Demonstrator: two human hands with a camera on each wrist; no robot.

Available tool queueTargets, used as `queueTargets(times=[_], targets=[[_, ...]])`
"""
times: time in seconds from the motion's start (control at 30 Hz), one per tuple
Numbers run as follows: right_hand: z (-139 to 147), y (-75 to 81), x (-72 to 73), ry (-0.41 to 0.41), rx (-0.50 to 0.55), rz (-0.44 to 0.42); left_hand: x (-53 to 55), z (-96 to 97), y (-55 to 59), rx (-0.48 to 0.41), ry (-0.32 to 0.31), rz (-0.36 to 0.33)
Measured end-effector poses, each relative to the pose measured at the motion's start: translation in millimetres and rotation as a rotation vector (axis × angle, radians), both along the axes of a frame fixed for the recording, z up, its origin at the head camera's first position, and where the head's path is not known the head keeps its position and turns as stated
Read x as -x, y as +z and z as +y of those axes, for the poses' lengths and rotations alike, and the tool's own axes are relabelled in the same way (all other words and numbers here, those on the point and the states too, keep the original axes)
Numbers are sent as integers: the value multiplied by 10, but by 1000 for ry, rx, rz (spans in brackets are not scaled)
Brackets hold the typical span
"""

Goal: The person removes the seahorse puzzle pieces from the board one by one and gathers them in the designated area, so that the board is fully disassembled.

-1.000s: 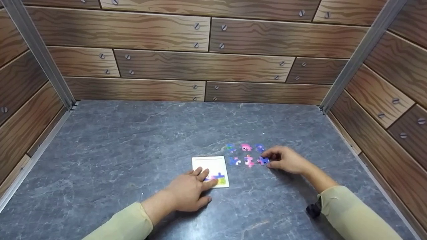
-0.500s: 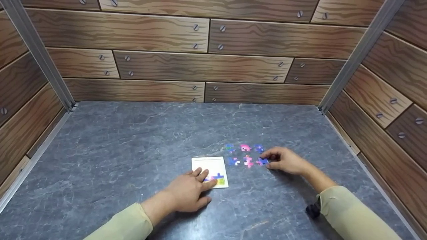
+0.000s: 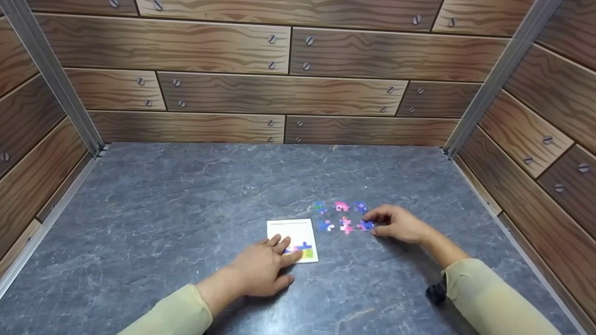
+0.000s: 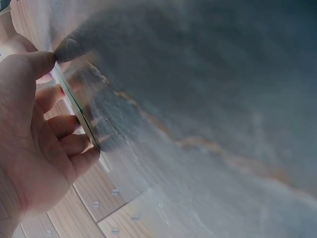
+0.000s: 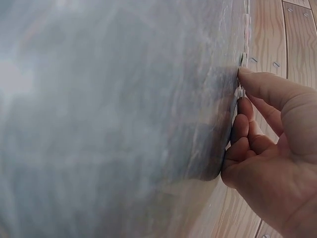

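Observation:
A white puzzle board (image 3: 288,228) lies flat at the table's middle, with several colourful pieces (image 3: 307,251) fitted along its near end. My left hand (image 3: 265,267) rests on it with fingers spread, covering part of those pieces. In the left wrist view, the left hand's fingertips (image 4: 89,153) lie along the board's thin edge. To the board's right, loose jigsaw pieces sit in two rows, among them a pink one (image 3: 342,206). My right hand (image 3: 400,224) pinches the blue-purple puzzle piece (image 3: 365,225) at the near row's right end, thumb and fingers at its edges.
Other loose pieces lie close by: a green-blue one (image 3: 320,206), a blue one (image 3: 360,206), a blue-white one (image 3: 325,225) and a pink-white one (image 3: 345,225). The grey marbled table (image 3: 186,186) is enclosed by wood-patterned walls (image 3: 223,93) with metal corner posts.
The hands, board and pieces keep their places on the table. Only a slight shift of the head view shows.

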State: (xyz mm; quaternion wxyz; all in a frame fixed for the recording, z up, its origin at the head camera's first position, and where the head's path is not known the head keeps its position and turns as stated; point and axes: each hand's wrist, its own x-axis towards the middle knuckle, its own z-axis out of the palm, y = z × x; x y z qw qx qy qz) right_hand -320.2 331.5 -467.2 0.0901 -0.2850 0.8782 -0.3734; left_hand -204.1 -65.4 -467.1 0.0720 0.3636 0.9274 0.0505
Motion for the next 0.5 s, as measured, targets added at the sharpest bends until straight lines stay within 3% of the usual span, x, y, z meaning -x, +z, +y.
queueTargets(times=[0.5], targets=[[2,-7,-8,-14,-9,-1,-9,-16,24,-15,-9,7]])
